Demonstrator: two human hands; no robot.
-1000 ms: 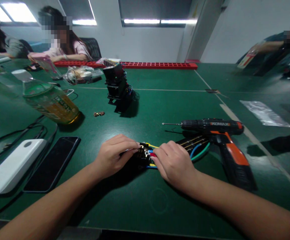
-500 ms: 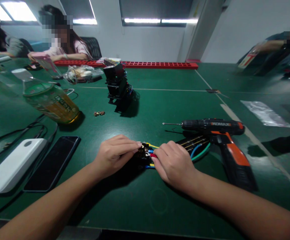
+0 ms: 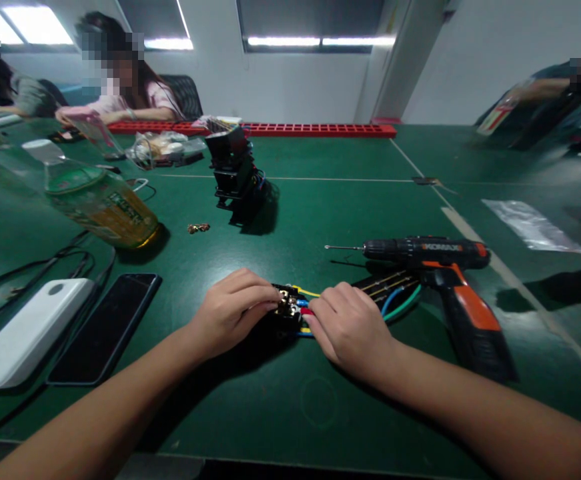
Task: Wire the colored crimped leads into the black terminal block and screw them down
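Note:
A small black part with brass contacts [image 3: 285,304] lies on the green table between my two hands. The fingers of my left hand [image 3: 237,305] are closed together at its left end, the tips on the brass; whether a smaller piece is pinched there is hidden. My right hand [image 3: 350,327] is closed around coloured wires, among them a red wire [image 3: 306,311] and a blue one that reach the part's right side. A yellow wire [image 3: 307,292] runs along the top edge. Further blue and green wires [image 3: 401,307] come out beyond my right hand, under the drill.
A cordless drill [image 3: 430,257] lies at right, its bit pointing left. At left are a phone [image 3: 107,327], a white power bank [image 3: 30,330], cables and a tilted drink bottle [image 3: 105,207]. Stacked black parts [image 3: 233,170] and small brass pieces [image 3: 199,228] sit ahead. People sit opposite.
My left fingertips have shifted slightly left and down, showing more of the brass contacts. My right hand stays almost still on the wires.

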